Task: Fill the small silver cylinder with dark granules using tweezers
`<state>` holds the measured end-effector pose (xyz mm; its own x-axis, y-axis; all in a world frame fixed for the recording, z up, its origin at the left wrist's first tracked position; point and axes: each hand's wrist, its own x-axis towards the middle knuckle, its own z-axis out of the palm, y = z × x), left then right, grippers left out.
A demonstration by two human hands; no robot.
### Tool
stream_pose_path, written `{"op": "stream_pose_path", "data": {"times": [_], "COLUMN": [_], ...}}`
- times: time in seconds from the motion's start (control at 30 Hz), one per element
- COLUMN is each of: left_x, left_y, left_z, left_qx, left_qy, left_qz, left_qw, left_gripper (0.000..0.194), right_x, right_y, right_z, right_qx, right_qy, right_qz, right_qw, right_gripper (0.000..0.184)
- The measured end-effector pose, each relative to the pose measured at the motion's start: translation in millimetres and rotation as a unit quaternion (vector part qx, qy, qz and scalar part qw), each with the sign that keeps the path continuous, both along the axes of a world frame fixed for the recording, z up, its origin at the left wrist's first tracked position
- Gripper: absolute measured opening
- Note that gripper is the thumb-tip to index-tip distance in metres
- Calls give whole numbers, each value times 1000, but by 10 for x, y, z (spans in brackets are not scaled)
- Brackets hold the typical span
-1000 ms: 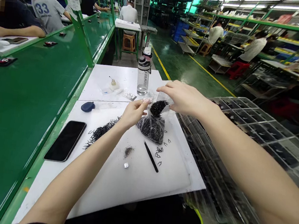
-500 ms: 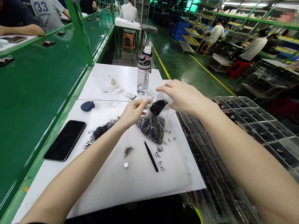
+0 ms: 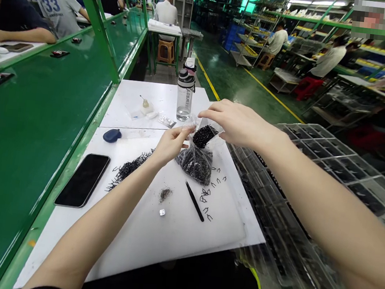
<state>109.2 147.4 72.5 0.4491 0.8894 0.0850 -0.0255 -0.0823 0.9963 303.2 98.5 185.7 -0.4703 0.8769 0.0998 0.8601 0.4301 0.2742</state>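
Note:
A clear plastic bag [image 3: 195, 165] packed with small black parts rests on the white work mat, its mouth upward. My left hand [image 3: 171, 144] is closed, pinching the bag's rim between thumb and fingers. My right hand [image 3: 238, 124] curls over clear plastic at the mouth, where more black parts [image 3: 204, 136] show; whether this is a second, smaller bag I cannot tell. Left of the bag lies a pile of black forked clips [image 3: 130, 170], partly behind my left forearm. Black tweezers [image 3: 195, 201] lie in front of the bag, near several loose clips [image 3: 204, 195].
A phone [image 3: 83, 180] and a dark blue oval object [image 3: 112, 135] lie at the left. A water bottle [image 3: 184, 95] stands behind the bag. Nearer me are a tiny white cube [image 3: 162, 212] and dark crumbs [image 3: 165, 194]. Compartmented trays [image 3: 345, 173] stand at right, a green conveyor [image 3: 37, 136] at left.
Both hands stay at the bag, with my right hand shifted very slightly. The black parts at the mouth sit a little differently. The camera view has moved a touch.

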Motion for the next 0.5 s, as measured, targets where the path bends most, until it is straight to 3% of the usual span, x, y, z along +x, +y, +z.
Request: {"op": "stream_pose_path", "data": {"times": [0.5], "left_x": [8], "left_y": [0], "left_z": [6], "left_qx": [-5], "left_qy": [-4], "left_qz": [2], "left_qw": [1000], "left_gripper": [38], "right_x": [38], "right_y": [-15], "right_z": [40], "right_qx": [26], "right_qy": [-12], "right_qz": [19], "right_qw": [999], "right_gripper": [65]}}
